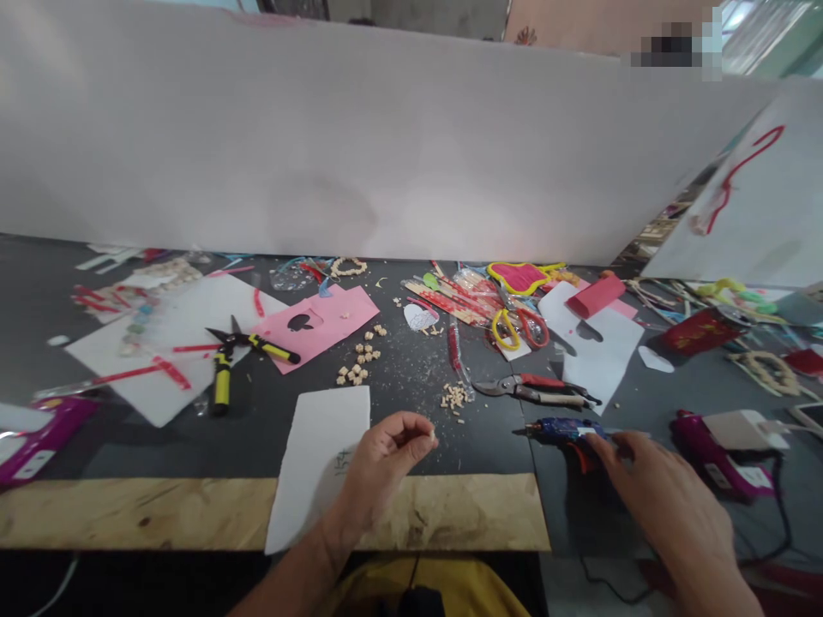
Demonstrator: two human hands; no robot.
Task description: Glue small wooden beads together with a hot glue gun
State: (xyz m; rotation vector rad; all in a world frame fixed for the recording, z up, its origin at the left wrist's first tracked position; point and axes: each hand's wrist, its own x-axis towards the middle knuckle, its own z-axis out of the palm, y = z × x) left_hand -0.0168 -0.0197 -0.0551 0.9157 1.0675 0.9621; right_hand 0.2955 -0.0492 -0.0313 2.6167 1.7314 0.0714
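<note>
My left hand (395, 454) is closed in a pinch on a small pale wooden piece (433, 435), with only its tip showing. The hand is above a white paper sheet (321, 446) with handwriting on it. On the right, my right hand (662, 484) is at the rear of a blue glue gun (559, 430), thumb and fingers around its back end; the nozzle points left. Short wooden bits (455, 396) are heaped between the hands, slightly farther off. Small clusters of glued wooden bits (352, 374) stand beyond the paper.
Pruning shears (540, 390), scissors (514, 326) and pink paper (321, 326) lie farther back. Black-and-yellow pliers (225, 360) are at left. A purple power strip (720, 458) with a white plug and a red can (707, 330) are at right. A white board (386, 146) stands behind.
</note>
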